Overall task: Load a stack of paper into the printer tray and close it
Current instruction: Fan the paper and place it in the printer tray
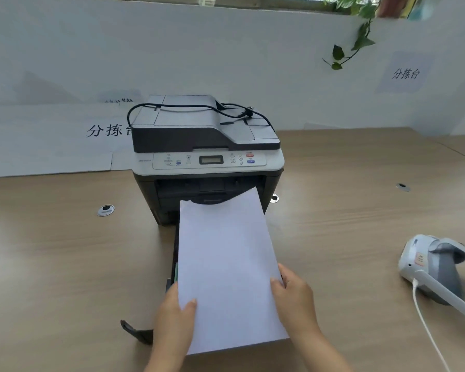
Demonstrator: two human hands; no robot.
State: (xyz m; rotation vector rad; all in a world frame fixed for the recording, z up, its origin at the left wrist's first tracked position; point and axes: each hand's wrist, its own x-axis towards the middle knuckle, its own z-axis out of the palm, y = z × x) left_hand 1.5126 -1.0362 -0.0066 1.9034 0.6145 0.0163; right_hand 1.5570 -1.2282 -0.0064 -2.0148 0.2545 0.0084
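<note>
A grey and black printer (207,146) stands on the wooden desk, its paper tray (174,267) pulled out toward me. A white stack of paper (226,264) lies tilted over the open tray, its far end reaching the printer's front. My left hand (173,315) grips the stack's near left edge, thumb on top. My right hand (295,299) grips the right edge. The paper hides most of the tray; only the tray's left wall and a dark front corner (134,331) show.
A black power cable (199,110) lies coiled on the printer's lid. A white headset with a cable (435,269) rests on the desk at the right. Large white sheets with printed characters (51,140) lie at the back left. Cable grommets (105,210) sit in the desk.
</note>
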